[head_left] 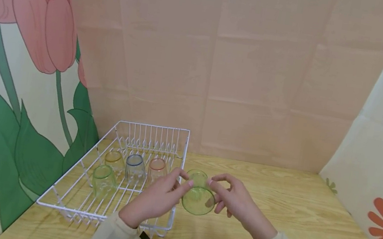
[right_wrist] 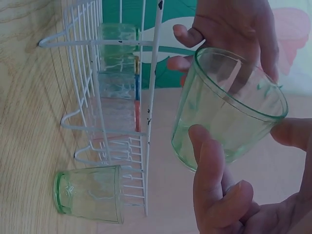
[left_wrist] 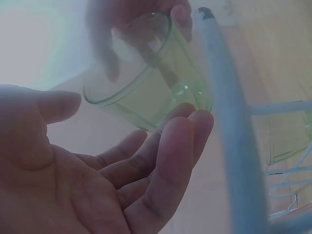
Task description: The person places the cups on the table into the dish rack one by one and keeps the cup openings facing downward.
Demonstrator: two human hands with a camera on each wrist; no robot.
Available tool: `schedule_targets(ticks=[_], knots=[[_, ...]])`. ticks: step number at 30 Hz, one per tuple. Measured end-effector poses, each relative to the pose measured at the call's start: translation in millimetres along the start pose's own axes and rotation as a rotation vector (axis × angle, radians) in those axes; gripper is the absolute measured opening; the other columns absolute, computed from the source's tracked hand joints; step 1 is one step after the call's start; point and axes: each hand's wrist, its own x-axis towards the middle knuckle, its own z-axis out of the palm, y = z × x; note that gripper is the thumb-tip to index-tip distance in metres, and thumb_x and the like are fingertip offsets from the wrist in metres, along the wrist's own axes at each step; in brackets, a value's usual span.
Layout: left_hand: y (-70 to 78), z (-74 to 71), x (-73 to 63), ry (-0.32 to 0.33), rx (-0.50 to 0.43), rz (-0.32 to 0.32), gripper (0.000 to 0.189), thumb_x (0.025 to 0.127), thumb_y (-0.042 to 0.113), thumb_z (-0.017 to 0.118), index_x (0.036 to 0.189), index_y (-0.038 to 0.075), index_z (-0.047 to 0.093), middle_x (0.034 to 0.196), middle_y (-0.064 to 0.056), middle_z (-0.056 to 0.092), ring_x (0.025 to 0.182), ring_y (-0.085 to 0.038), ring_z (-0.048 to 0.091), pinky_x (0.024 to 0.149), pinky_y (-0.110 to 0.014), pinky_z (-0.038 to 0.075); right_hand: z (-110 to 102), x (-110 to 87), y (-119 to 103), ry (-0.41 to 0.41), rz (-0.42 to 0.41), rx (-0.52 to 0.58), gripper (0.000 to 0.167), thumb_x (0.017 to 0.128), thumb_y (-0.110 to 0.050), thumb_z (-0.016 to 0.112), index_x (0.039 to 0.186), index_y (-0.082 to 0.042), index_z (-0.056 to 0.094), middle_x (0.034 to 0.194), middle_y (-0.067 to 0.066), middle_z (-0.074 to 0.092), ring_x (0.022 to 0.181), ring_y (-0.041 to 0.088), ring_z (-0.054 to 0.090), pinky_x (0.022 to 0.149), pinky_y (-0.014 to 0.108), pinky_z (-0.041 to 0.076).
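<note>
A clear green drinking glass is held up between both hands, tilted, its wide mouth toward the head camera. My left hand holds it from the left, thumb by the rim and fingers curved along its side. From the right, my right hand pinches it; the right wrist view shows the thumb at the rim and a fingertip against the wall of the glass. Behind the hands, another green glass stands upright on the table, just right of the rack.
A white wire dish rack stands on the wooden table at left. Inside are a green-rimmed glass, a yellow-rimmed glass, a blue-rimmed glass and a red-rimmed glass. Cloth backdrops rise behind and at both sides.
</note>
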Motion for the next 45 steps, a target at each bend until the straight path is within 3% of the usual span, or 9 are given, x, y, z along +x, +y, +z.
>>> schedule_targets(ticks=[15, 23, 29, 33, 40, 45], knots=[[-4.2, 0.2, 0.5, -0.001, -0.027, -0.017, 0.052, 0.102, 0.052, 0.048, 0.128, 0.006, 0.050, 0.088, -0.008, 0.070, 0.071, -0.013, 0.064, 0.062, -0.033, 0.052, 2.1, -5.7, -5.3, -0.016, -0.009, -0.042, 0.062, 0.094, -0.050, 0.064, 0.136, -0.006, 0.053, 0.080, 0.006, 0.072, 0.060, 0.021, 0.064, 0.043, 0.025, 0.037], [-6.4, 2.9, 1.9, -0.007, -0.042, -0.058, 0.055, 0.099, 0.054, 0.055, 0.130, 0.009, 0.048, 0.099, -0.007, 0.071, 0.077, -0.013, 0.066, 0.067, -0.035, 0.054, 1.7, -5.0, -3.4, 0.004, 0.006, -0.081, 0.062, 0.096, -0.054, 0.059, 0.127, 0.000, 0.064, 0.091, 0.007, 0.072, 0.062, 0.018, 0.063, 0.044, 0.025, 0.039], [-5.1, 3.8, 2.2, 0.004, -0.032, -0.069, 0.057, 0.096, 0.056, 0.060, 0.129, 0.012, 0.046, 0.103, -0.008, 0.071, 0.081, -0.016, 0.067, 0.072, -0.040, 0.055, 2.1, -4.0, -3.6, 0.019, 0.026, -0.109, 0.060, 0.094, -0.057, 0.061, 0.120, -0.003, 0.070, 0.092, 0.005, 0.071, 0.065, 0.018, 0.062, 0.046, 0.025, 0.040], [-5.3, 3.9, 2.4, 0.005, -0.022, -0.067, 0.056, 0.094, 0.055, 0.062, 0.127, 0.012, 0.046, 0.103, -0.008, 0.070, 0.081, -0.016, 0.067, 0.072, -0.040, 0.055, 2.4, -3.7, -4.9, 0.012, 0.030, -0.120, 0.058, 0.092, -0.057, 0.063, 0.118, -0.006, 0.071, 0.088, 0.004, 0.071, 0.067, 0.019, 0.062, 0.046, 0.026, 0.040], [-4.8, 4.0, 3.3, 0.005, -0.019, -0.080, 0.058, 0.092, 0.054, 0.066, 0.127, 0.013, 0.045, 0.103, -0.008, 0.069, 0.081, -0.017, 0.066, 0.070, -0.038, 0.054, 3.4, -4.7, -5.4, -0.012, 0.010, -0.112, 0.057, 0.091, -0.054, 0.067, 0.120, -0.005, 0.070, 0.101, 0.002, 0.074, 0.069, 0.019, 0.062, 0.047, 0.027, 0.041], [-3.5, 4.0, 1.7, 0.002, -0.020, -0.086, 0.058, 0.092, 0.052, 0.067, 0.127, 0.012, 0.045, 0.105, -0.008, 0.068, 0.080, -0.017, 0.065, 0.067, -0.037, 0.054, 4.8, -4.8, -4.2, -0.016, 0.004, -0.098, 0.051, 0.088, -0.051, 0.071, 0.116, -0.008, 0.071, 0.100, 0.002, 0.074, 0.069, 0.019, 0.061, 0.046, 0.025, 0.039]])
